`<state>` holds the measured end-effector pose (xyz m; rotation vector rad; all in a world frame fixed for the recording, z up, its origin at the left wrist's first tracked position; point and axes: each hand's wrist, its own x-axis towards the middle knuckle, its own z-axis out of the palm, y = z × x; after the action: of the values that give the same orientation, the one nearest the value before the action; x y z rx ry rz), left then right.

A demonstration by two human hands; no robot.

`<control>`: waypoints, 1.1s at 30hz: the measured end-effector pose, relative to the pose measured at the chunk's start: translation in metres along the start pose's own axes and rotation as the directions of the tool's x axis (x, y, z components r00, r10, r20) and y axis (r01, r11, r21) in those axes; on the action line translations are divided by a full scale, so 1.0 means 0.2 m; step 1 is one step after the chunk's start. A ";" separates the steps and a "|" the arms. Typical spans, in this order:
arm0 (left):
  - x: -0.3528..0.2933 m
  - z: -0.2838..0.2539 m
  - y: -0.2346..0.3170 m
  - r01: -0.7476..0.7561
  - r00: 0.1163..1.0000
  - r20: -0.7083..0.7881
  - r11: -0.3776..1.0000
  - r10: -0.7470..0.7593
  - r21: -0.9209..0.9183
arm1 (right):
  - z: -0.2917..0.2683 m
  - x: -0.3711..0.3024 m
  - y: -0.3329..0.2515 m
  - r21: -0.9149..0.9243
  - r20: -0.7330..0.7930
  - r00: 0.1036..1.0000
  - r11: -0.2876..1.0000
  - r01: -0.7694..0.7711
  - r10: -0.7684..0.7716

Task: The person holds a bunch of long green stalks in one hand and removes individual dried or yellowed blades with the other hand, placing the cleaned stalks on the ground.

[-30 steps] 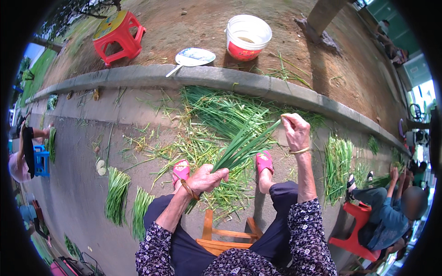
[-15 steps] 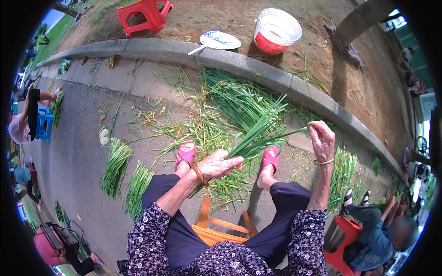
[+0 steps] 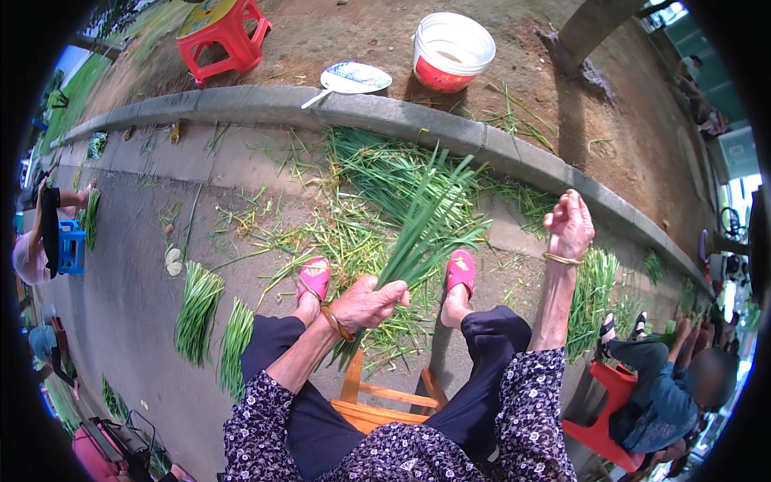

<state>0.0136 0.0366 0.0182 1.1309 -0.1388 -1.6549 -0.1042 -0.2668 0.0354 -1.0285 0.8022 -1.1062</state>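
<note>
My left hand (image 3: 371,303) is closed round the lower part of a bunch of green chives (image 3: 419,229), whose long blades fan up and to the right between my feet. Off to the right my right hand (image 3: 569,225) is raised, fingers curled and pressed together; whatever they pinch, if anything, is hidden. Beyond the bunch, a heap of chives (image 3: 365,157) lies along the kerb. Yellowish and green scraps (image 3: 337,241) are strewn round my pink sandals. Two chive bundles lie to my left, one farther out (image 3: 198,309) and one nearer (image 3: 236,345). More chives (image 3: 593,293) lie beyond my right forearm.
A stone kerb (image 3: 273,107) curves across the far side. A fan (image 3: 356,78) rests on it, with a white and red bucket (image 3: 452,52) and a red stool (image 3: 227,44) behind. People sit at both sides, one on a red chair (image 3: 602,426) at right.
My right hand has come away from the bunch and moved up slightly; the blade it held out no longer shows. The left hand still grips the chives, which now point more upward.
</note>
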 end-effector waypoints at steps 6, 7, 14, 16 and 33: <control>-0.03 -0.08 0.01 -0.161 0.986 0.018 0.970 0.167 -0.185 | 0.17 -0.17 0.04 -0.233 0.271 0.955 0.971 -0.054 0.118; -0.03 -0.08 0.01 -0.184 0.981 0.026 0.959 0.194 -0.217 | 0.19 -0.19 0.06 -0.215 0.330 0.935 0.975 -0.058 0.128; -0.03 -0.06 0.04 -0.333 0.934 0.026 0.896 0.356 -0.294 | 0.35 -0.32 0.16 -0.317 0.491 0.828 0.941 -0.121 0.272; -0.05 -0.07 0.04 -0.347 0.928 0.026 0.887 0.372 -0.304 | 0.40 -0.35 0.19 -0.285 0.525 0.798 0.945 -0.162 0.295; -0.12 -0.16 0.04 -0.360 0.900 0.060 0.813 0.432 -0.457 | 0.50 -0.40 0.21 -0.253 0.598 0.694 0.916 -0.310 0.400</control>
<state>0.0420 0.0662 0.0210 0.5731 -0.0925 -1.3064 -0.0227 -0.1600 0.0310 -1.2011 0.4785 -0.3094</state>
